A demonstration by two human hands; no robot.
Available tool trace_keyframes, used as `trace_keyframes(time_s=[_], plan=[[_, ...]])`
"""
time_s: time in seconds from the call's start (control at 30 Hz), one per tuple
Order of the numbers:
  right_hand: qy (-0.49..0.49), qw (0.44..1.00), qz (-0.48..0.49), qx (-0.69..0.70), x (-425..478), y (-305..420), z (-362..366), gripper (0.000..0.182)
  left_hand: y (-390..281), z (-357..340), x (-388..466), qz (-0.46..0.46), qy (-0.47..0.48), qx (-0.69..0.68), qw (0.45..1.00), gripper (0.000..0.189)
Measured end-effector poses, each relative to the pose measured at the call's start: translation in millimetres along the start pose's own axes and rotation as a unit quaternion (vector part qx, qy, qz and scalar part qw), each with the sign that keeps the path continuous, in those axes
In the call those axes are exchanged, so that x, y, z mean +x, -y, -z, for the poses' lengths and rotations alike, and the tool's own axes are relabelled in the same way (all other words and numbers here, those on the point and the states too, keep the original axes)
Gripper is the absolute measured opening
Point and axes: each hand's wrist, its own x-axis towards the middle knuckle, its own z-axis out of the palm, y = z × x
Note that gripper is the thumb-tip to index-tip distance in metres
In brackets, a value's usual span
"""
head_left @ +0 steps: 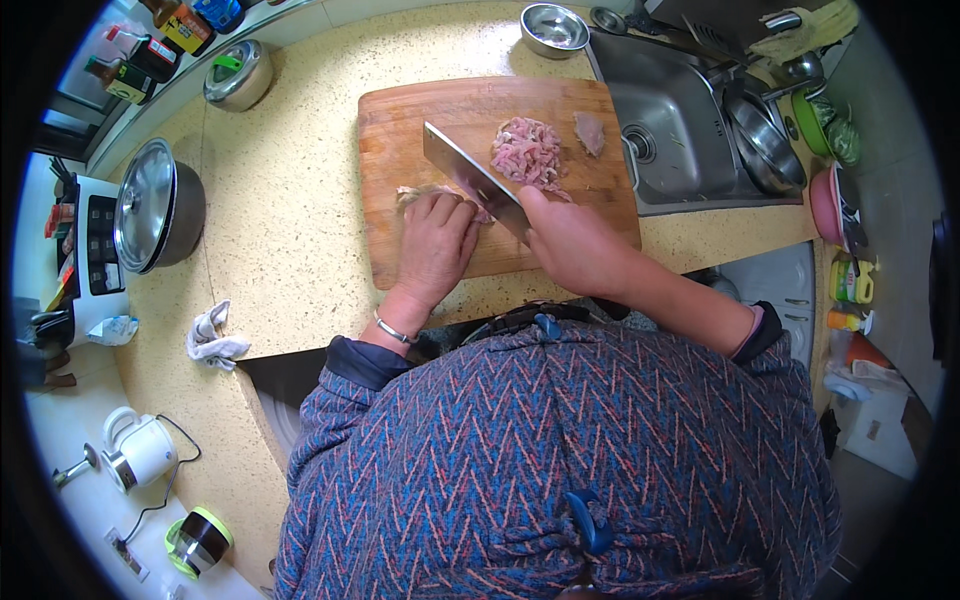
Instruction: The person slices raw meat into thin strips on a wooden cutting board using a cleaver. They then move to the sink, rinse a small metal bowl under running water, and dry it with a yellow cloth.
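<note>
A wooden cutting board (442,105) lies on the speckled counter in front of me. My right hand (574,240) grips a cleaver (476,180), its broad blade slanting up and left over the board. Beside the blade, my left hand (439,236) presses down with bent fingers on a piece of raw meat (420,193), which they partly cover. A heap of cut raw meat strips (527,150) sits right of the blade. Farther right lies a separate flat slice of meat (589,133). The cleaver's handle is hidden in my right hand.
Right of the board is a steel sink (675,135), with a metal bowl (555,30) at its far left corner. A lidded pot (161,206), a lidded metal container (238,75) and a crumpled cloth (214,337) are on the left. A white electric kettle (140,448) stands lower left.
</note>
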Motion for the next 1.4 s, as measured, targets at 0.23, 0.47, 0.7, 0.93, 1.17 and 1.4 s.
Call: trace_keyframes(time_s=[0.23, 0.47, 0.7, 0.93, 1.17, 1.4], plan=[[-0.002, 0.999, 0.039, -0.03, 3.4, -1.3, -15.5, 0.016, -3.9, 2.2, -0.2, 0.003, 0.028, 0.034, 0.999, 0.018], [0.028, 0.999, -0.002, -0.024, 4.4, -14.6, -1.5, 0.018, 0.6, -1.7, 1.7, 0.014, 0.026, 0.036, 0.999, 0.018], [-0.027, 0.999, 0.002, 0.017, -53.2, -80.8, 23.3, 0.021, -0.6, -4.4, 2.4, 0.008, 0.009, 0.031, 0.999, 0.019], [0.011, 1.0, 0.011, -0.027, -42.0, -42.6, 16.1, 0.014, -0.8, -2.1, -2.5, -0.022, 0.031, 0.03, 0.999, 0.021], [0.085, 0.994, 0.01, -0.065, -27.6, -31.5, 7.0, 0.013, -2.7, -5.6, -0.7, -0.017, 0.047, 0.059, 0.997, 0.023], [0.028, 0.998, 0.054, -0.014, 6.8, -21.5, -2.7, 0.014, -3.0, -0.7, 2.6, -0.021, 0.068, 0.069, 0.995, 0.022]])
